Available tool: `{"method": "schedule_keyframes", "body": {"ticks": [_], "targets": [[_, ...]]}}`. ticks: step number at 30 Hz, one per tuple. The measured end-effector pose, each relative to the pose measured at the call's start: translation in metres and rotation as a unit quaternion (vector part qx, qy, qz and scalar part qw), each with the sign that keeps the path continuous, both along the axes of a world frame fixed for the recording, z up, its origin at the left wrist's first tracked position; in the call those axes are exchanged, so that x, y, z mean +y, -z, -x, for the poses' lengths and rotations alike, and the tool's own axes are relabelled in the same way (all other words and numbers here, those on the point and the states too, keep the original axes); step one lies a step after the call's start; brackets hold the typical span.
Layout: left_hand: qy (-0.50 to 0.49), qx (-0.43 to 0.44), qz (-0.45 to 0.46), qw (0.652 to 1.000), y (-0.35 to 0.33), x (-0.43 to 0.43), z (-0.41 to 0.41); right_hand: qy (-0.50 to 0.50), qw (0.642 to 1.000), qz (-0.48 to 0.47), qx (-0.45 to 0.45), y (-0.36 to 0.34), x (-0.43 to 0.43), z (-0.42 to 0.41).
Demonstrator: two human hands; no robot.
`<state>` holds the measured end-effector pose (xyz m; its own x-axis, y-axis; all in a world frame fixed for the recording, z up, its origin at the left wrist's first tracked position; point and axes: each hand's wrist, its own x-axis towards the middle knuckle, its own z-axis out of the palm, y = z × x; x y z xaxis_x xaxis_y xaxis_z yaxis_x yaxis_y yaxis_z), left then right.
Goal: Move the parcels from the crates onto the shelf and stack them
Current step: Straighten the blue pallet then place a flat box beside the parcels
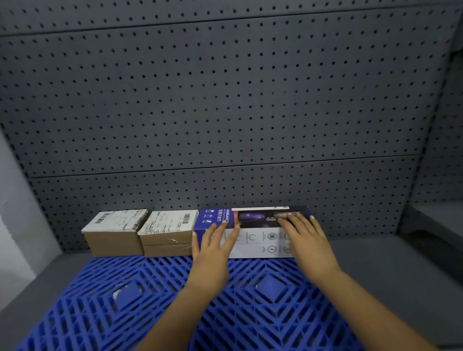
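1. Two cardboard parcels, far left on blue grid mat (263, 311): left parcel (114, 238), middle parcel (166, 235), touching.
2. Long printed box (256, 237) abuts middle parcel.
3. Left hand (212, 248): fingers straight, flat on box's left part.
4. Right hand (308, 241): likewise straight, right part.

Bare shelf (371, 264) right of the long box (256, 239), pegboard wall (221, 108) close behind.

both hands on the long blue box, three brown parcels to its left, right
No: the head view shows two brown parcels, not three, left of the long blue box. The left hand and right hand are both on it.
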<state>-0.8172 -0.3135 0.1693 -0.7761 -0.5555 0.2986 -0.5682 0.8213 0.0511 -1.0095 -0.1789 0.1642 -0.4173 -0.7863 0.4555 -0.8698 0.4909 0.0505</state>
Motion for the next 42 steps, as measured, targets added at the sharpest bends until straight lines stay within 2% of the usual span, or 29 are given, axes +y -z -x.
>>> {"method": "schedule_keyframes", "body": {"ticks": [6,31,42], "targets": [[0.010,-0.001,-0.033,0.999,-0.002,-0.006,0.008,0.013,1.000,-0.011,-0.002,-0.003,-0.006,0.007],[0.019,0.013,-0.047,0.999,-0.003,-0.006,0.018,0.043,0.998,-0.038,-0.001,-0.012,-0.007,0.010],[0.020,0.070,0.002,0.997,-0.010,0.006,-0.014,-0.010,1.000,0.014,-0.006,-0.005,-0.007,-0.041]]}}
